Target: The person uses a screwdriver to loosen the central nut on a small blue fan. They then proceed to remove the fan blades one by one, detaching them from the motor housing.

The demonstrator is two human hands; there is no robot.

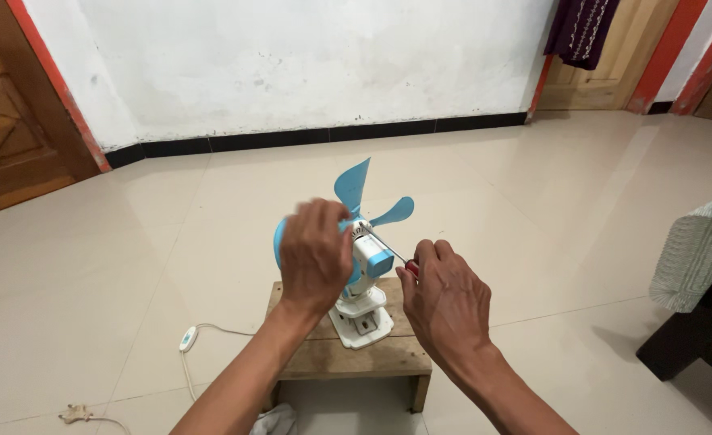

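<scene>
Screwdriver [394,259], red-handled: clamped in right hand [444,302], shaft angled up-left into small blue-and-white fan [364,266] on low wooden stool [348,354]. Left hand [315,254] closed over fan's motor housing, nearer the blades [364,197]. White cord [203,338] trails left across floor.

Floor [130,266] open all round | blades [356,189] – cord [211,329] obstruct

Left hand [315,256] grips the blue fan [361,242] on the wooden stool [348,354]; right hand [444,302] drives a screwdriver [392,254] into it.
</scene>
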